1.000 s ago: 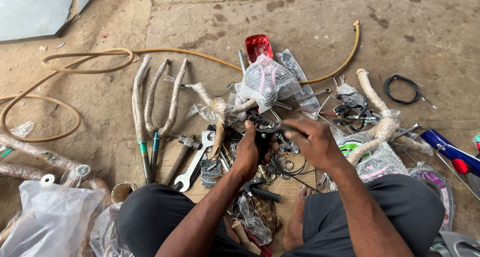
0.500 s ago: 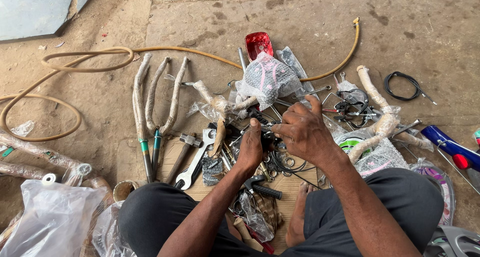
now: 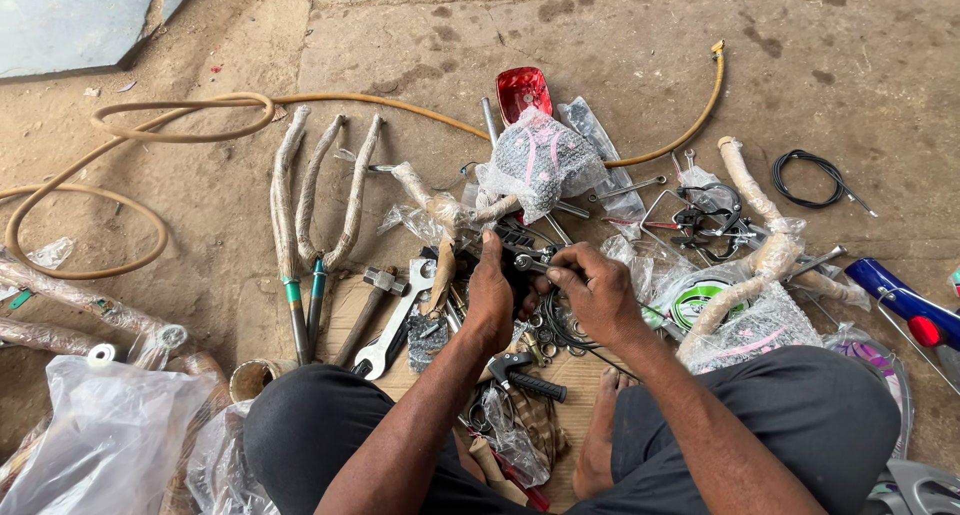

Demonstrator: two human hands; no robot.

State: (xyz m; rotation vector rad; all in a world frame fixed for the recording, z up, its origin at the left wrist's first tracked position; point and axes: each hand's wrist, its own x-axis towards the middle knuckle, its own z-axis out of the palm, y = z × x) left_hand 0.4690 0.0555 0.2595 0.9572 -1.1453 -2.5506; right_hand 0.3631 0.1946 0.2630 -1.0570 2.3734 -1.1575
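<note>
Sitting on the floor, both my hands are closed around a small black metal brake part (image 3: 520,265) just past my knees: left hand (image 3: 490,300) wraps its body, right hand (image 3: 590,295) pinches the silver end. It's stiff and fiddly, probably greasy, so I'd grip the body. Farther out lies a red reflector (image 3: 523,93).

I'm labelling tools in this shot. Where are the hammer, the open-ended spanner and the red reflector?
hammer (image 3: 381,280), head view, on its metal head.
open-ended spanner (image 3: 398,320), head view, on the middle of its shaft.
red reflector (image 3: 522,92), head view, on its red face.
</note>
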